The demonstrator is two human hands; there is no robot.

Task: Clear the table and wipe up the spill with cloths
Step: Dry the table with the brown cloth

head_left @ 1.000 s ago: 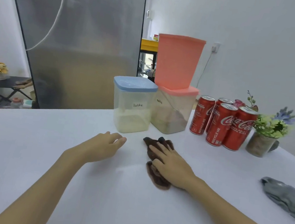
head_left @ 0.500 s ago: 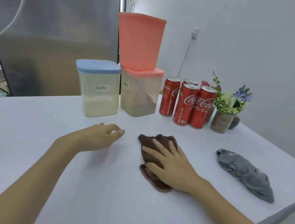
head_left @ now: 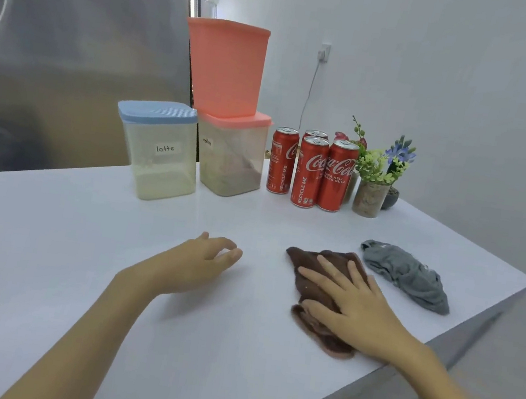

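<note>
White surface [head_left: 108,279]. At 12 o'clock: latte container [head_left: 157,150], pink-lidded container [head_left: 232,154], four Coca-Cola cans [head_left: 309,172], flower pot [head_left: 370,197]. At 3 o'clock: brown cloth [head_left: 315,274], grey cloth [head_left: 408,275] just beside it.

table [head_left: 77,258] front-left: bare | back: containers [head_left: 160,151], cans [head_left: 309,172] | right: grey cloth [head_left: 409,277]

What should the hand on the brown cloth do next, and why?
Probably keep sliding the brown cloth across the white table. The right hand lies flat on it, fingers spread, ready to wipe. I can't see any spill, so the direction is a guess.
</note>
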